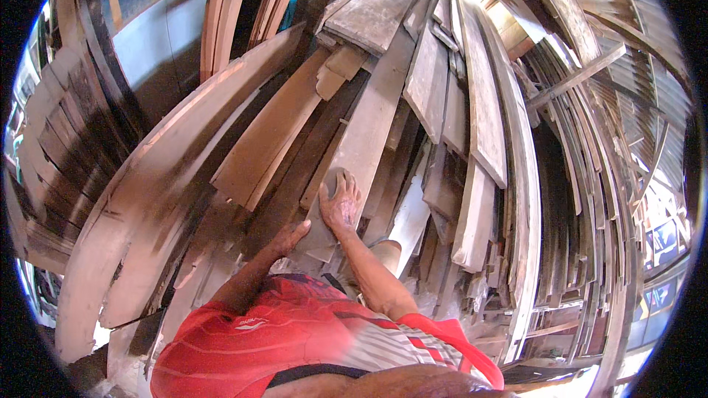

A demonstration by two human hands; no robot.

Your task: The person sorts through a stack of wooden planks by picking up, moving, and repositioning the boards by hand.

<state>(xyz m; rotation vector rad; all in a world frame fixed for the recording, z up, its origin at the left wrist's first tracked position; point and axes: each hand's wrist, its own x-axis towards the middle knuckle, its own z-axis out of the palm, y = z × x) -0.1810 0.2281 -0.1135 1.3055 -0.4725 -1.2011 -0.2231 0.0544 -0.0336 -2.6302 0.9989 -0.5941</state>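
Note:
A long wooden plank [374, 114] runs away from me over the stack, its near end close to my body. My right hand [341, 200] lies on the top face of this plank, fingers stretched out and a little apart. Lower and to the left, my left hand [287, 239] is at the near left edge of the same plank. Its thumb points toward the wood, and its other fingers are hidden, seemingly under the edge. Left of the plank is a shorter brown board [273, 133].
Several grey boards [472, 103] lie lengthwise to the right. A long curved-looking plank [169, 133] borders the left side. Wide boards [380, 11] rest at the far end. A wooden frame [236, 4] stands at the far left, and a slanting beam [579, 77] crosses at right.

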